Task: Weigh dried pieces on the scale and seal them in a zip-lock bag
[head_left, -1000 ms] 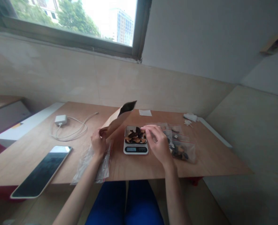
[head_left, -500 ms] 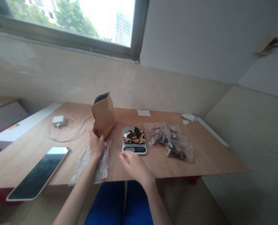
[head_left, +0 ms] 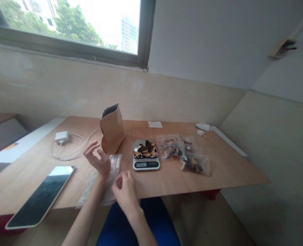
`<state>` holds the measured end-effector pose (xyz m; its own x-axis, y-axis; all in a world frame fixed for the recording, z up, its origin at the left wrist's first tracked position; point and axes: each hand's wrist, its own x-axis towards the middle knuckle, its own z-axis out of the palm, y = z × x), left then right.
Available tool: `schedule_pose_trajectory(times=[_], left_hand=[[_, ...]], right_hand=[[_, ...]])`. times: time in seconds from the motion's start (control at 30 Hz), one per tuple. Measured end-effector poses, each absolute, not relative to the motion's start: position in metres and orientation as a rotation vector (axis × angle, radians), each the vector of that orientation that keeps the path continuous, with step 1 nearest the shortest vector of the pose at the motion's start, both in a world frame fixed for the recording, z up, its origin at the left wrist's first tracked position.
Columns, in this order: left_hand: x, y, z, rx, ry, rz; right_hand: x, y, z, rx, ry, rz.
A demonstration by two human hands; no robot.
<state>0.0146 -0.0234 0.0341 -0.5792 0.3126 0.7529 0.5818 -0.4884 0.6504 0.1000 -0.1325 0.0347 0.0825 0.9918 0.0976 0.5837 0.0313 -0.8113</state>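
My left hand (head_left: 99, 160) is raised over clear zip bags (head_left: 91, 184), its fingers apart and nothing in it. Just behind it stands a brown paper pouch (head_left: 112, 131), upright with its dark-lined mouth open. My right hand (head_left: 127, 193) is at the right edge of the zip bags, near the table's front edge. Its fingers curl in toward the thumb; what they hold, if anything, is hidden. To the right of the pouch, a white kitchen scale (head_left: 146, 166) carries dark and pale dried slices (head_left: 146, 149) on its metal plate.
Several filled zip bags (head_left: 196, 164) lie right of the scale. A phone (head_left: 41, 198) is at the left front, with a white charger (head_left: 61, 137) and its cable behind. White paper (head_left: 155, 124) and crumpled plastic (head_left: 203, 127) lie along the back of the wooden table (head_left: 233, 167).
My left hand has let go of the pouch's base and lifted off to the left, opening. My right hand has moved left from in front of the scale to the zip bags.
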Motion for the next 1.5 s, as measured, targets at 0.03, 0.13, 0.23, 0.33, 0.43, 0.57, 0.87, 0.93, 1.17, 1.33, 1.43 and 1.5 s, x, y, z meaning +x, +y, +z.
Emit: schedule_pose_trajectory(times=[0.03, 0.13, 0.23, 0.33, 0.43, 0.57, 0.87, 0.93, 1.17, 1.33, 1.43, 1.5], left_hand=[[0.016, -0.026, 0.042, -1.291, -1.458, -2.209], [0.021, -0.034, 0.067, -1.250, -1.337, -2.344], [0.023, -0.045, 0.085, -1.374, -1.202, -2.373], [0.027, -0.063, 0.088, -1.732, -1.119, -2.271], [0.034, -0.079, 0.078, -2.185, -1.125, -2.016], [0.044, -0.089, 0.060, -2.512, -1.216, -1.888], [0.052, -0.093, 0.043, -2.749, -1.215, -2.097], [0.056, -0.094, 0.040, -2.695, -1.254, -2.171], [0.067, -0.098, 0.037, -2.549, -1.324, -2.290], [0.062, -0.096, 0.041, -2.094, -1.495, -2.413], [0.059, -0.087, 0.044, -1.980, -1.441, -2.394], [0.060, -0.078, 0.044, -1.919, -1.397, -2.387]], right_hand=[[0.102, -0.135, 0.037, -1.615, -1.560, 0.702], [0.107, -0.141, 0.046, -1.532, -1.446, 0.626], [0.117, -0.144, 0.058, -1.391, -1.339, 0.641], [0.130, -0.146, 0.070, -1.292, -1.296, 0.661], [0.140, -0.147, 0.074, -1.204, -1.279, 0.666], [0.147, -0.148, 0.072, -1.104, -1.282, 0.705], [0.156, -0.154, 0.072, -1.015, -1.285, 0.837], [0.156, -0.155, 0.072, -1.019, -1.308, 0.839], [0.158, -0.150, 0.065, -1.001, -1.247, 0.856], [0.174, -0.137, 0.052, -1.000, -0.957, 0.807], [0.187, -0.132, 0.047, -0.982, -0.903, 0.800], [0.194, -0.130, 0.044, -0.996, -0.903, 0.772]])
